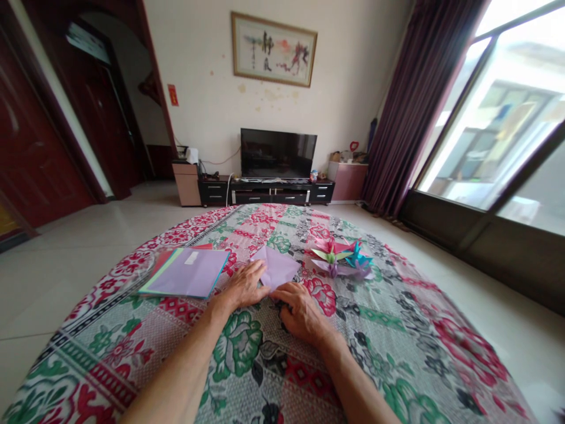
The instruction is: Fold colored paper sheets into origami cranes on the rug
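Observation:
A folded sheet of lilac paper [279, 266] lies on the flowered tablecloth [397, 353]. My left hand [245, 285] rests flat on the sheet's left edge, fingers stretched out. My right hand [300, 309] presses on the sheet's near corner with its fingers curled down. A stack of coloured paper sheets [188, 272], lilac on top, lies just left of my left hand. Several folded paper cranes [342, 259] in pink, green, blue and purple sit to the right of the sheet.
The round table stands in a living room with a tiled floor. Against the far wall are a television [278, 153] on a low black cabinet [273, 191]. Dark curtains [415, 112] and a large window [507, 118] are at the right, dark doors [39, 141] at the left.

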Available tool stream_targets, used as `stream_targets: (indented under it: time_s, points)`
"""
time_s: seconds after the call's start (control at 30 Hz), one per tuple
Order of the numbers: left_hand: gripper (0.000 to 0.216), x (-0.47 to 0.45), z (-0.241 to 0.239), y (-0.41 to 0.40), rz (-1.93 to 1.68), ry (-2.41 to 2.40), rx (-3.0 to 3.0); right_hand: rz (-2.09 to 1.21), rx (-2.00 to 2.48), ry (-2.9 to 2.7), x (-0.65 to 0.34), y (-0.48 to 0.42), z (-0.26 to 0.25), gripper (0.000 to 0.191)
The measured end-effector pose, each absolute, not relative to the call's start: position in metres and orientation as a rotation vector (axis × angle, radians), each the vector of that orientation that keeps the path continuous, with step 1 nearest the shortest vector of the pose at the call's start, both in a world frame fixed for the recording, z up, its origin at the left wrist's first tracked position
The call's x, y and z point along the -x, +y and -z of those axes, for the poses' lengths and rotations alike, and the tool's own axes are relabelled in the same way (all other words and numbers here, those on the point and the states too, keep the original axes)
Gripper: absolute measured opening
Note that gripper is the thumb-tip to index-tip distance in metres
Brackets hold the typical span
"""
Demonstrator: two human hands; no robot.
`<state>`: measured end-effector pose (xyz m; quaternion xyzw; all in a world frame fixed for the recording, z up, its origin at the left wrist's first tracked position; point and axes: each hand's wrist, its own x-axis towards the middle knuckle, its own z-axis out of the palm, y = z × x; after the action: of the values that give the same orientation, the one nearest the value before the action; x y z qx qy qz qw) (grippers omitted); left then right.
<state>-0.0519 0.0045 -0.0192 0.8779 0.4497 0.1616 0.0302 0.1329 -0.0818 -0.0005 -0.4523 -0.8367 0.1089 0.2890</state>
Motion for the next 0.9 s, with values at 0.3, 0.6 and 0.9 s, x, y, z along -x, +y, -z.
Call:
stream_targets:
  time_s: [0.3,0.6,0.9]
  points:
    - [0.054,0.0514,0.0190,0.0040,-0.508,1.396,-2.706,-0.221,1.202,-2.275,-0.1346,-0.0809,0.0055,0.042]
    - [0.053,0.0500,0.0171,0.0015,-0.514,1.422,-2.691,-0.201,1.145,-2.320,-0.1342,-0.0820,0.0017,0.042]
    - [0.049,0.0499,0.0161,0.0019,-0.530,1.407,-2.686,-0.203,1.151,-2.335,-0.1338,-0.0833,-0.0012,0.042]
